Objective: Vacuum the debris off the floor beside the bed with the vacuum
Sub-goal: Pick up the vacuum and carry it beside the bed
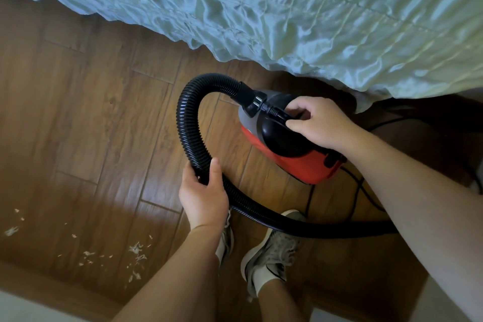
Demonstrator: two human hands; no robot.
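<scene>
A small red and black vacuum (300, 162) stands on the wooden floor close to the bed. My right hand (317, 121) grips the black handle on its top. A ribbed black hose (187, 117) arcs from the vacuum's front, loops left and down, then runs right behind my feet. My left hand (202, 195) holds this hose at the low part of the loop, thumb on top. Pale scraps of debris (136, 251) lie scattered on the floor at the lower left. The hose's nozzle end is out of sight.
A pale green satin bedspread (287, 21) hangs over the bed edge across the top. My feet in grey sneakers (271, 253) stand below the vacuum. A black power cord (358, 191) trails right of the vacuum. A light skirting edge (31, 303) runs along the lower left.
</scene>
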